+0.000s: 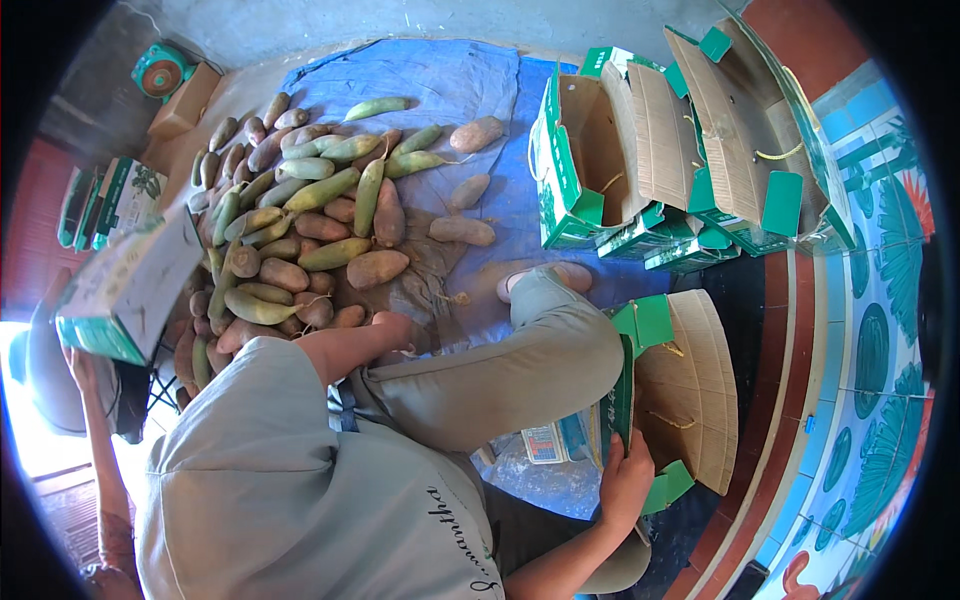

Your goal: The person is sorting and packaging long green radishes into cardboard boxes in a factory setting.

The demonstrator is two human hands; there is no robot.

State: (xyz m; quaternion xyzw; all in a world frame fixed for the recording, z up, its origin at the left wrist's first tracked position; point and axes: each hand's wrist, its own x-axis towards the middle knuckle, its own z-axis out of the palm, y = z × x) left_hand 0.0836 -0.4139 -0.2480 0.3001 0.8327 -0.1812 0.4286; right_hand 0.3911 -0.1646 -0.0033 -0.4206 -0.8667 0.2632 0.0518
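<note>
My right hand (625,482) grips the dark green edge of an open cardboard carton (690,385) with its flaps folded out. That carton stands by my knee, beside a digital scale (545,444) that is partly covered. My left hand (395,332) reaches down at the near edge of a heap of soil-dusted root vegetables. Its fingers are mostly hidden, so I cannot tell whether it holds anything. Long green radishes (322,189) and stubby reddish-brown roots (377,268) make up the heap on the blue tarp (500,110).
Open green-and-brown cartons (640,130) stand at the back right by the tiled wall (870,330). At the left, another person's arm (100,440) reaches up to a carton (135,290). A green dial scale (162,72) sits near a brown box (187,102) at the back left.
</note>
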